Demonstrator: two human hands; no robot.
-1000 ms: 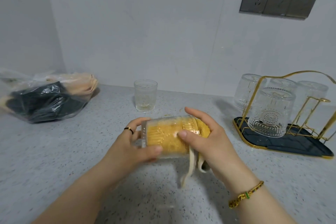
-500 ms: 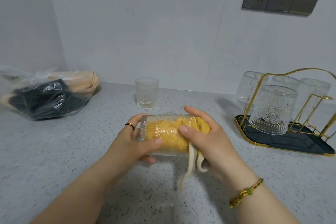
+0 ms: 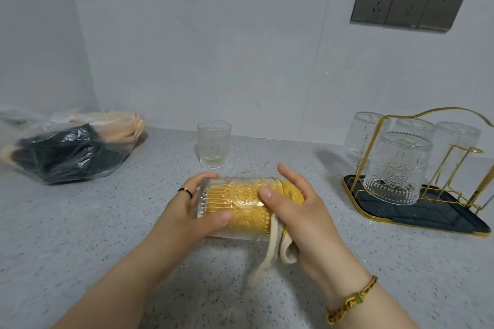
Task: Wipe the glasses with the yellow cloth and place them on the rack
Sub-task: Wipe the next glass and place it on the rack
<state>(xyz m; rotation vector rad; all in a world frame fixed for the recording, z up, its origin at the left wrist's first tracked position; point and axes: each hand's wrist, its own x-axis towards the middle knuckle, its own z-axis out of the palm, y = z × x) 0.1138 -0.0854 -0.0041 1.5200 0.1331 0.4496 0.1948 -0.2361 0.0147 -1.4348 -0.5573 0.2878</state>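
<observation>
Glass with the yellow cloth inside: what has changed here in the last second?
Hardly anything. The loose end of the yellow cloth has swung slightly leftward. The left hand keeps its grip on the base of the glass, the right hand on the cloth at its mouth. The ribbed tumbler and rack stayed put.

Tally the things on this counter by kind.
Glasses: 6
Cloth: 1
Rack: 1
Bag: 1
Total: 9
</observation>
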